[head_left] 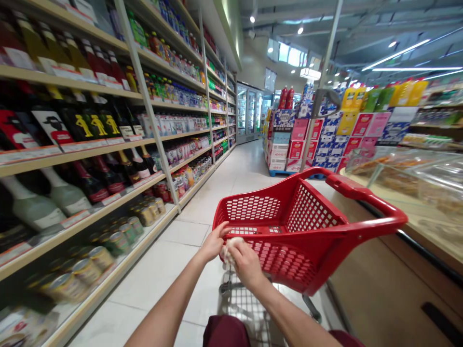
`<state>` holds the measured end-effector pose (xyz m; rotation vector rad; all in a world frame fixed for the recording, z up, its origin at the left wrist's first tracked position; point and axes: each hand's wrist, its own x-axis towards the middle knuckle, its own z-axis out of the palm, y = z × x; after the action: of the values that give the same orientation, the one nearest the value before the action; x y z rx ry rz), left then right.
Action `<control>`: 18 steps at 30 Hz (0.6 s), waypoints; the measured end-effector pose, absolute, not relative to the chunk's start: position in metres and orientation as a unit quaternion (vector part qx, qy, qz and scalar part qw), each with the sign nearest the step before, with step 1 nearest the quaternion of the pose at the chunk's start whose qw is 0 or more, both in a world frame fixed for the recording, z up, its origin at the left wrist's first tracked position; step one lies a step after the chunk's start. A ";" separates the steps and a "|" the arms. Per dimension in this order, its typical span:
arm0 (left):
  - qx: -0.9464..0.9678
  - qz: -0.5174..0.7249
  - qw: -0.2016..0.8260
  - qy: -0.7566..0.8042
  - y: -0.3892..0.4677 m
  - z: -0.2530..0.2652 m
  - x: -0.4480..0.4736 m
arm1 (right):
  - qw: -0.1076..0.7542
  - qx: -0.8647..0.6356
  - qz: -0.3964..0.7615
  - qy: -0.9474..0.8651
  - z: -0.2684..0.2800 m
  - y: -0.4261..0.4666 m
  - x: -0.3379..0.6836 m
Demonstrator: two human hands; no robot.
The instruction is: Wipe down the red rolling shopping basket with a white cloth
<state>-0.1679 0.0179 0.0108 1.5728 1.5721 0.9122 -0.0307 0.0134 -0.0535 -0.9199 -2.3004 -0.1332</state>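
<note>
A red plastic shopping cart (296,241) with perforated walls stands side-on in front of me, its handle to the right. My left hand (214,242) grips the rim at the cart's left corner, fingers reaching over the edge. Close beside it, my right hand (249,264) is closed on a crumpled whitish cloth (230,249), pressed against the outside of the cart near that corner. Part of the cloth is hidden under my fingers. The inside of the cart shows only its red perforated walls and floor.
Tall shelves (119,188) with bottles and cans line the left side. A counter with a glass-covered food display (408,178) runs along the right. Stacked drink cartons (300,140) stand ahead, with glass-door fridges (249,111) farther back. A tiled floor (181,255) lies between.
</note>
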 end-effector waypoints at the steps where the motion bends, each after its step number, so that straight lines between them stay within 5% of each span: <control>1: 0.610 0.352 0.359 0.613 0.018 0.011 -0.167 | 0.326 -0.359 -0.049 -0.873 -0.050 0.015 -0.033; 8: 0.642 0.311 0.296 0.635 0.010 0.012 -0.162 | 0.285 -0.368 -0.049 -0.884 -0.060 0.009 0.000; 14: 0.697 0.233 0.194 0.650 0.010 0.012 -0.126 | 0.397 -0.403 -0.068 -0.822 -0.044 0.020 0.045; 18: 0.729 0.175 0.143 0.646 0.006 0.013 -0.100 | 0.320 -0.429 -0.066 -0.842 -0.063 0.015 0.067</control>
<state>-0.0997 0.0059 0.0127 2.1017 1.8643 0.5046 0.0669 0.0150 -0.0630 -1.1264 -2.2128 -0.1746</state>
